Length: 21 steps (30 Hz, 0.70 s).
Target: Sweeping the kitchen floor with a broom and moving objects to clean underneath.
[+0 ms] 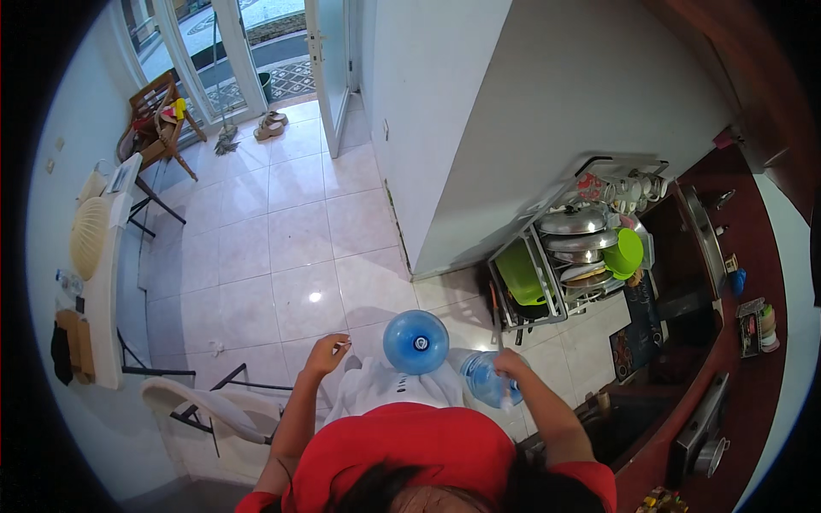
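A large blue water jug [404, 327] stands before me, its capped top facing up. To its left is my left hand [327, 354], raised with the fingers curled. Something small and pale shows at its fingertips, too small to identify. My right hand [511, 364] grips a slim, long tool [507, 399], blurred, with a narrow grey part reaching up past the fist and a whitish lower end. Beneath that hand is a second blue water jug [478, 375], partly covered by the hand and tool.
On the right, a dish rack [561, 314] holds pots, lids and a green basin [523, 276] beside a dark red counter [763, 256]. A chair [199, 410] with dark legs stands left. Sandals [269, 126] and a mop [226, 138] lie near the open door [328, 70].
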Available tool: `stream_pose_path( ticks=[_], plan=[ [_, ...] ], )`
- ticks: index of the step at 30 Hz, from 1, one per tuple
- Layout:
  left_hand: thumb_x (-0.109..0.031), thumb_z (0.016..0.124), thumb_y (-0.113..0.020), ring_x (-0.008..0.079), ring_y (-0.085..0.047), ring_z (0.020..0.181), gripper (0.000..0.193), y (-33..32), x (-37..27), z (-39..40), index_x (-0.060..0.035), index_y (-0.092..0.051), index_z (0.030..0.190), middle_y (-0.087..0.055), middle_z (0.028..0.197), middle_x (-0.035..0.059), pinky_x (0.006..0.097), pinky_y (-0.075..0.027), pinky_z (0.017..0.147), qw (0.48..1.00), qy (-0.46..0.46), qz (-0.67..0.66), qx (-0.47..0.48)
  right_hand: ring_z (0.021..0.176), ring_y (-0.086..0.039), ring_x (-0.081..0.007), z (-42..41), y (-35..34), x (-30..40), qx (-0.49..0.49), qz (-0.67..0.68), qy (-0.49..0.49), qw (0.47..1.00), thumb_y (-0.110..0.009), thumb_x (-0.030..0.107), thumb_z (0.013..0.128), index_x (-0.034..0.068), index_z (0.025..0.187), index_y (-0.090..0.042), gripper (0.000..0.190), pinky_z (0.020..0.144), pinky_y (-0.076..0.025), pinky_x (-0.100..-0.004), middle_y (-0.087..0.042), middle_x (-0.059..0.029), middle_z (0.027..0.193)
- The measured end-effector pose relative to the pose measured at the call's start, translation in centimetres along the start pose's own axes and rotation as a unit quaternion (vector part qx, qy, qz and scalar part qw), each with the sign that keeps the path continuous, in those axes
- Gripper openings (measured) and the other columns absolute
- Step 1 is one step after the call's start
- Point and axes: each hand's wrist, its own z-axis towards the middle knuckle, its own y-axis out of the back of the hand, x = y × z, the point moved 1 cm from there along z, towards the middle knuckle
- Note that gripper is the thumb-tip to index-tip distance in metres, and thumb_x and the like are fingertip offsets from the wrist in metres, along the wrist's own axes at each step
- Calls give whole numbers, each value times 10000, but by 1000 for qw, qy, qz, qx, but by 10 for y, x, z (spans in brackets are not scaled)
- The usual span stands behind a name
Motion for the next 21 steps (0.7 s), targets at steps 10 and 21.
stream_pose_path(
  ticks=[10, 21],
  plan=[
    [-129, 791, -572, 251, -581, 827, 211, 10, 18, 2, 4, -581, 954, -599, 952, 146, 298, -477, 708, 999, 1, -3, 40, 463, -583, -252, -60, 60, 44, -22, 397, -178, 900, -539, 118, 622, -13, 668, -610, 157, 504, -484, -335, -589, -160, 575],
    [-134, 799, -573, 221, -588, 812, 210, 13, 2, 4, -7, -589, 965, -610, 950, 122, 281, -476, 695, 996, 18, 34, 83, 635, -610, -285, 51, 23, 109, -17, -110, 108, 988, -609, 190, 557, 77, 607, -650, 130, 588, -483, -373, -622, -125, 698]
  ],
)
